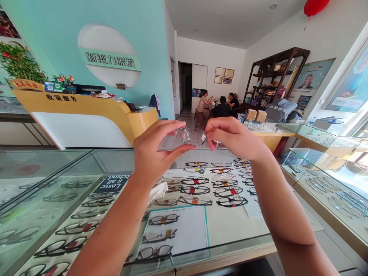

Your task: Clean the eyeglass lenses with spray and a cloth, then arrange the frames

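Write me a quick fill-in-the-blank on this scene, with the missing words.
1. The left hand and right hand together hold ____ pair of glasses.
2. The dark poster in the display case reads "Leave it all ____."
3. The ornament hanging at the top right is coloured ____.

Missing words: one; behind; red.
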{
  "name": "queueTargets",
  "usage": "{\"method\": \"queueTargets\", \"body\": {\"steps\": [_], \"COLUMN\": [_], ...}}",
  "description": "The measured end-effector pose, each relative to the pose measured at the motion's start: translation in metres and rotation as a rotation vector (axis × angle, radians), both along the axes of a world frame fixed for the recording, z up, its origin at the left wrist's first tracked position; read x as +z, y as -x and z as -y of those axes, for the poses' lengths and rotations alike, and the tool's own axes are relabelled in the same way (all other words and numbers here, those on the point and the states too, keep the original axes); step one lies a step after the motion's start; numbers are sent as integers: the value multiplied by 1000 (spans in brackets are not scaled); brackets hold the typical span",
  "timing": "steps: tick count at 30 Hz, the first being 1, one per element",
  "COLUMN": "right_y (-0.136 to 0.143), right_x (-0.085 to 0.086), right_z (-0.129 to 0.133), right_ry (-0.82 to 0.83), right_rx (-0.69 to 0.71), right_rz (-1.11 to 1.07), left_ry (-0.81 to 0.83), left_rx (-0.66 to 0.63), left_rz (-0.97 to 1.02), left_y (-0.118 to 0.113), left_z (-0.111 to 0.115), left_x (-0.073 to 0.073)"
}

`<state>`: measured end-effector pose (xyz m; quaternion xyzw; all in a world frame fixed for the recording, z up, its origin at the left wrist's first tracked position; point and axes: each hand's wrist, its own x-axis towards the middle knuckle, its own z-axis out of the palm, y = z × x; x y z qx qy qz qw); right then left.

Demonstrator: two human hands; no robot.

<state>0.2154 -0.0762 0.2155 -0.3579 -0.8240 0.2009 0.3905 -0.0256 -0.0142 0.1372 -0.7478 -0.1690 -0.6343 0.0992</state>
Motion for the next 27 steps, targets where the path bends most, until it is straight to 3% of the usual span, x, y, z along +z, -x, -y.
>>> {"method": "queueTargets", "body": {"steps": [2, 5, 8, 10, 14, 17, 27], "right_y": [2, 2, -1, -1, 7, 16, 13], "right_x": [0, -4, -18, -32, -61, -74, -82], "right_z": [3, 10, 13, 10, -8, -22, -25], "right_ry": [-74, -311, -564, -643, -655, -636, -628], "right_rx": [-32, -112, -276, -340, -331, -332, -466], "right_rz": [16, -14, -120, -184, -297, -382, -418], "left_ry": [23, 34, 45, 42, 51, 94, 250], "left_rx": [-20, -29, -39, -53, -99, -130, -139], "left_rz": [24, 103, 182, 230, 281, 299, 369], "left_y": [0, 1, 5, 10, 15, 13, -4], "left_z": [-1, -2, -4, -8, -17, -22, -13], "left_x": [0, 2, 4, 6, 6, 4, -4]}}
